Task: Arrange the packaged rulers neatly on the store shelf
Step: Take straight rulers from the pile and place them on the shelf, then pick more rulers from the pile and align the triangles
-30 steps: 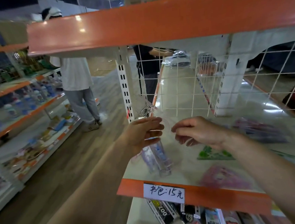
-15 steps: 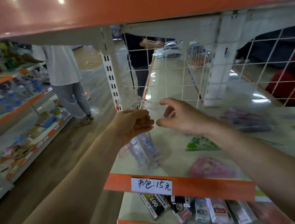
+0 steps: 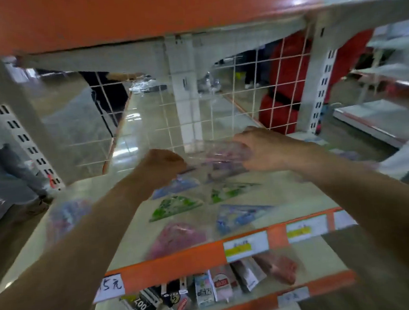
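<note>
**A:** Two hands on one clear ruler packet (image 3: 217,154). The left hand (image 3: 161,163) has its fingers curled on the left edge, and the right hand (image 3: 266,150) has its fingers wrapped over the right end. The packet is held between them, low over the shelf (image 3: 292,192) and close to the wire grid (image 3: 243,98).

**B:** And below the fingers?

**A:** Flat packets, nearer the front: a green triangle (image 3: 175,206), a blue one (image 3: 242,216) and a pink one (image 3: 178,237).

**B:** Any writing?

**A:** A handwritten tag (image 3: 111,287) on the orange lip, under the left forearm, reads "15元". The yellow-striped tag (image 3: 246,245) is too blurred to read. On the lower shelf, a black pack (image 3: 139,306) shows "007".
</note>
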The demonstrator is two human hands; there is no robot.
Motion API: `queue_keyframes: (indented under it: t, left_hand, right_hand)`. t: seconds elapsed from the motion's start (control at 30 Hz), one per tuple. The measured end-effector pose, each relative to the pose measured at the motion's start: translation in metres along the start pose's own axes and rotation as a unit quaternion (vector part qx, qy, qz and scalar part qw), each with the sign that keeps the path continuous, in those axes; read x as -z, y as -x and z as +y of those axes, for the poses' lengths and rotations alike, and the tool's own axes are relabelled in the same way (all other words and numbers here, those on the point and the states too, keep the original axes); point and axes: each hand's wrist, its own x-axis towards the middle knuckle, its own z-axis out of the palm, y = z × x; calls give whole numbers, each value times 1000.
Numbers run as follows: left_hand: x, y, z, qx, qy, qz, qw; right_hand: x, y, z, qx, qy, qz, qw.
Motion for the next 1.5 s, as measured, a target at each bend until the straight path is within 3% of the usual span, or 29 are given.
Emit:
queue_keyframes:
  t: [0.2, 0.4, 0.63, 0.83, 1.03, 1.27, 1.37, 1.5]
  left_hand:
    - [-69, 7, 46, -53, -56, -28, 997]
    - [-118, 18, 75, -72, -5, -61, 995]
    - [-132, 19, 76, -45, -5, -59, 997]
    - [-132, 17, 70, -16, -18, -38, 999]
    - [-109, 19, 51, 16, -50, 7, 999]
    - [-35, 49, 8, 25, -80, 88, 993]
    - [6, 64, -28, 77, -83, 143, 983]
    - [59, 82, -73, 144, -76, 184, 969]
  right_hand:
    - [18, 56, 97, -59, 47, -65, 995]
    - [16, 86, 164, -85, 69, -123, 986]
    - [-1, 90, 188, -73, 35, -180, 980]
    - [-5, 89, 187, -62, 75, -195, 976]
    - [6, 68, 143, 11, 32, -131, 991]
    - [-11, 22, 24, 129, 20, -109, 985]
    - [-20, 2, -30, 178, 30, -86, 980]
    - [-32, -13, -101, 222, 2, -112, 969]
